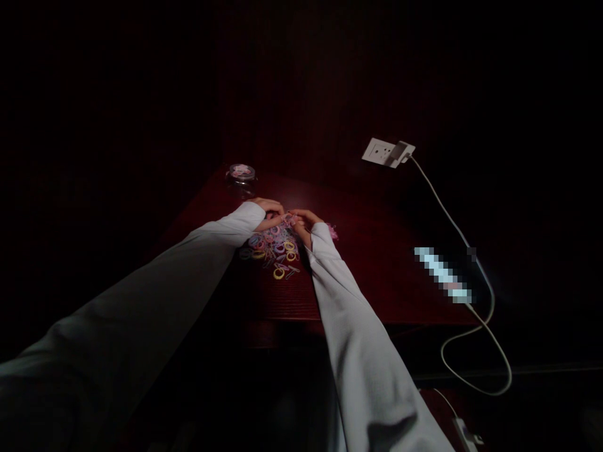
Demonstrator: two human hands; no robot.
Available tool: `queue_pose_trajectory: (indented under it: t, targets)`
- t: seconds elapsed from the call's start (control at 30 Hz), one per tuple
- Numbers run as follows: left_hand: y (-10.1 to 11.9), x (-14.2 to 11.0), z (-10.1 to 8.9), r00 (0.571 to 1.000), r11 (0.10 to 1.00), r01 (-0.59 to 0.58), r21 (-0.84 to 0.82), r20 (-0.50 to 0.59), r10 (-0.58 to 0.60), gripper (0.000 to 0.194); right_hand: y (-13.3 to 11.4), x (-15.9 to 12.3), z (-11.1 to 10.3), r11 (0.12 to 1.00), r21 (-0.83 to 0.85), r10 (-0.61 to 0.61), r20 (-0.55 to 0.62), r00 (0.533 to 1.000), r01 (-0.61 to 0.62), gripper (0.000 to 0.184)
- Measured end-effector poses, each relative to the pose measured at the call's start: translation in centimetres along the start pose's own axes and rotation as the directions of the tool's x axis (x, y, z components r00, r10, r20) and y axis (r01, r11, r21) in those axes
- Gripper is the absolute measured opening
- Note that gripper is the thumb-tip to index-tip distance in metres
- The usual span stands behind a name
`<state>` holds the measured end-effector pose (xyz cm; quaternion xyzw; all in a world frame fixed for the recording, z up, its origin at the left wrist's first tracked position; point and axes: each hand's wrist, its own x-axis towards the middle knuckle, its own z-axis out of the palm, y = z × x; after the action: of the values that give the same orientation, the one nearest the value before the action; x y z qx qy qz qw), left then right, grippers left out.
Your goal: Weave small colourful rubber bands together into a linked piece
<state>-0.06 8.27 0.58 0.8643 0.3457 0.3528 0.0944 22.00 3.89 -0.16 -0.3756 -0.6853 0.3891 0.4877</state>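
Over the far edge of a heap of small hair ties and hair clips, my two hands come together, fingertips nearly touching. My left hand curls inward from the left, its fingers closed. From the right, my right hand is bent toward it, also with closed fingers. Something small and pinkish shows between them, too small and dim to name. The heap is pink, purple and yellow, with a yellow hair tie at its near side. Behind my right wrist lies a bright pink bundle, partly hidden.
A lidded clear jar stands at the far left of the dark red table. A blurred, lit device lies on the right. Its white cable hangs past the table edge and runs up to a wall socket.
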Motion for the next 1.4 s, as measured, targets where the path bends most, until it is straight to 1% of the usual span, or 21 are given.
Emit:
queue_pose_trajectory:
  t: [0.13,0.3,0.53,0.67,0.83,1.0,1.13,1.27,1.4]
  targets:
    - [0.1,0.0,0.0,1.000,1.000,0.015,-0.008,-0.008,-0.015,0.022,0.1,-0.1,-0.1,0.999,0.035,-0.001,0.005,1.000,0.000,0.042]
    - [0.4,-0.1,-0.3,1.000,1.000,0.008,-0.006,0.006,-0.008,0.022,-0.3,-0.1,-0.1,1.000,0.005,0.011,0.001,1.000,-0.011,0.037]
    - [0.5,-0.1,-0.3,0.999,0.999,0.038,0.012,-0.009,-0.038,0.023,-0.5,0.1,0.1,0.997,-0.070,0.009,-0.046,0.999,-0.012,0.039]
    - [0.5,-0.1,-0.3,0.999,0.998,0.049,0.030,0.004,-0.049,0.022,-0.6,0.1,0.2,0.995,-0.091,0.019,-0.101,0.995,-0.029,0.035]
    - [1.1,-0.1,-0.6,0.995,0.994,0.093,0.052,0.013,-0.094,0.019,-1.4,-0.1,0.2,0.992,-0.116,0.031,-0.130,0.991,-0.046,0.030]
    - [1.0,-0.1,-0.3,0.996,0.995,0.086,0.051,-0.029,-0.085,0.020,-2.1,-0.2,0.2,0.984,-0.162,0.049,-0.146,0.988,-0.073,0.038]
    - [0.9,-0.1,-0.3,0.995,0.992,0.100,0.081,-0.020,-0.099,0.020,-2.2,-0.2,0.1,0.981,-0.178,0.049,-0.142,0.989,-0.074,0.044]
    - [2.0,-0.4,-1.4,0.996,0.991,0.089,0.101,-0.014,-0.088,0.022,-2.4,-0.6,0.1,0.982,-0.179,0.038,-0.135,0.990,-0.062,0.049]
    - [3.0,-0.8,-2.3,0.999,0.996,0.047,0.079,-0.009,-0.046,0.028,-2.7,-0.8,0.3,0.983,-0.177,0.018,-0.173,0.985,-0.049,0.048]
